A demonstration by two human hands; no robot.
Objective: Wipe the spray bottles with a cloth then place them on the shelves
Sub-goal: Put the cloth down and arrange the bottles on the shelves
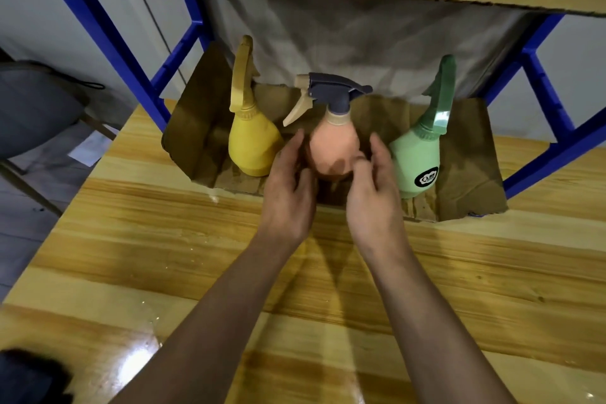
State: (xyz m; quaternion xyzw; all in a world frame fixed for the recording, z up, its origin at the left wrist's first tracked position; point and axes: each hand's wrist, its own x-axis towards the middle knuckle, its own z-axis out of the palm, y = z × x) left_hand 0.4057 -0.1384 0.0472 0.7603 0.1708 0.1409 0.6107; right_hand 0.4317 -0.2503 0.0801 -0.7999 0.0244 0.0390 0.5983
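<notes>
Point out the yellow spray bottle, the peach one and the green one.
yellow spray bottle (252, 149): head view, on its round body.
peach spray bottle (333, 147): head view, on its round body.
green spray bottle (414, 156): head view, on its upper body.

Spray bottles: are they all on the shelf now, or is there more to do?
Nearly done. The yellow bottle and green bottle stand on the cardboard-lined shelf. The orange bottle stands between them, with the left hand and right hand loosely either side. No other bottle shows on the table.
</notes>
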